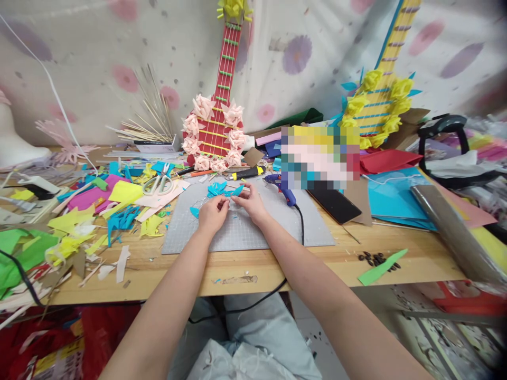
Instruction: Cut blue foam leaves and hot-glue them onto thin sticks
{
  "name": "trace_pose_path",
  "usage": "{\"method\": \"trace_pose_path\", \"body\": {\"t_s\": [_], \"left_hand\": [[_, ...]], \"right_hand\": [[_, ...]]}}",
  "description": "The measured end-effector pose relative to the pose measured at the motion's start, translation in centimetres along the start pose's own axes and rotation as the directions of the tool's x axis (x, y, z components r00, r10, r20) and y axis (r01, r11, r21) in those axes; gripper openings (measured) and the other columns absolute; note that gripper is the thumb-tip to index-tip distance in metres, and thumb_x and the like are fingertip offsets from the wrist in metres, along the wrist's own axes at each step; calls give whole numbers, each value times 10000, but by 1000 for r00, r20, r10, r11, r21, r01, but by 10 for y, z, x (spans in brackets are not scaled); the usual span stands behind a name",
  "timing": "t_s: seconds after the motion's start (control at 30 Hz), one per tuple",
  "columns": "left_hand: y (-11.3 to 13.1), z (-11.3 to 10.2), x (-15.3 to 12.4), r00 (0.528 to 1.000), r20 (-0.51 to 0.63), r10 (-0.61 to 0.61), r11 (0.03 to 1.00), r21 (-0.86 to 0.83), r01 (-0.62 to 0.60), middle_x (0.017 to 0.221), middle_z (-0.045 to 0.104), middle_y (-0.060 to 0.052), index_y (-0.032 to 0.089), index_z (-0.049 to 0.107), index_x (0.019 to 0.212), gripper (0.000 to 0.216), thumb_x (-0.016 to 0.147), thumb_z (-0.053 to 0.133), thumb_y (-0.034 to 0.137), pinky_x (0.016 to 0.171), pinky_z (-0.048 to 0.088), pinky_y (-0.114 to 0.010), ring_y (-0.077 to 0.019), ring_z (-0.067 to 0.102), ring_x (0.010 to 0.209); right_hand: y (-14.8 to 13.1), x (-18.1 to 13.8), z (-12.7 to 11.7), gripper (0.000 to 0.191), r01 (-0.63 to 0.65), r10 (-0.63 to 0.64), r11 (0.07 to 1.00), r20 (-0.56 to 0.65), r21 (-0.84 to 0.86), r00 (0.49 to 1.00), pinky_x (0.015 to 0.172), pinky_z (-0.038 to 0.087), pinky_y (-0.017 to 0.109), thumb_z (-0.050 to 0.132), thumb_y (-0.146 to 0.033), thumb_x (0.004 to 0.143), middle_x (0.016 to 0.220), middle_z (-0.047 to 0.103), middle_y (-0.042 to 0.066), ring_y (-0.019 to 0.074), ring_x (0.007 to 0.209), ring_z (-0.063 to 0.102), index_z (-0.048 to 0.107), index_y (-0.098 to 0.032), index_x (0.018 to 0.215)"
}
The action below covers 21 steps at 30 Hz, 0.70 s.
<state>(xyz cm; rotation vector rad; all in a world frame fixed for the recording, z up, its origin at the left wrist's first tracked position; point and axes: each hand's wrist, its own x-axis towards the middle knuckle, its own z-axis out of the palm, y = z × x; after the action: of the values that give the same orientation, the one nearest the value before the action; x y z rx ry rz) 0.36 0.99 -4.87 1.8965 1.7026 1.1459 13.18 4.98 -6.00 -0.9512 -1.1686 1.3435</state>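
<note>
Over the grey cutting mat [253, 235], my left hand [213, 214] and my right hand [252, 202] come close together at a bright blue crepe-paper piece [217, 189] with pointed, leaf-like ends. My right thumb and fingers pinch one end of it. The fingers of my left hand are curled closed near its lower edge; what sits between their tips is too small to make out. A separate blue leaf shape [194, 211] shows left of my left hand. To the right of my hands, a blue glue gun [285, 190] lies on the mat, its black cord running off the table's front.
Scissors [158, 183] lie among colourful paper scraps on the left. Behind the mat are a utility knife [247, 173] and a red paper guitar [216, 126] with pink roses. A black phone [335, 201], blue sheets [396, 198] and dark beads [378, 259] lie on the right.
</note>
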Motion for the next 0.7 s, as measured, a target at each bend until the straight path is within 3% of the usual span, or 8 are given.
{"method": "trace_pose_path", "body": {"t_s": [0.4,0.6,0.7], "left_hand": [[-5,1,2,997,-31,-76,996,-52,74,731,644,-29,184,610,780,146,753,499,274,632,408,-252,-139,566,667],[-6,1,3,994,-26,-102,988,-116,98,684,640,-16,187,599,764,158,759,487,298,636,416,-251,-133,574,639],[-6,1,3,994,-20,-111,986,-126,107,678,639,-14,188,594,752,149,754,493,297,629,416,-248,-131,575,631]], "right_hand": [[-3,-4,0,840,98,-95,972,26,-214,995,719,489,335,773,-316,419,1020,522,65,187,910,546,355,-230,1143],[-5,-2,-7,431,201,-254,945,-191,-259,948,687,467,316,611,-332,658,868,562,30,148,790,553,419,-209,1024],[-8,-5,-6,279,247,-336,894,-192,-375,922,651,446,290,546,-268,706,754,560,3,131,701,543,440,-202,955]]}}
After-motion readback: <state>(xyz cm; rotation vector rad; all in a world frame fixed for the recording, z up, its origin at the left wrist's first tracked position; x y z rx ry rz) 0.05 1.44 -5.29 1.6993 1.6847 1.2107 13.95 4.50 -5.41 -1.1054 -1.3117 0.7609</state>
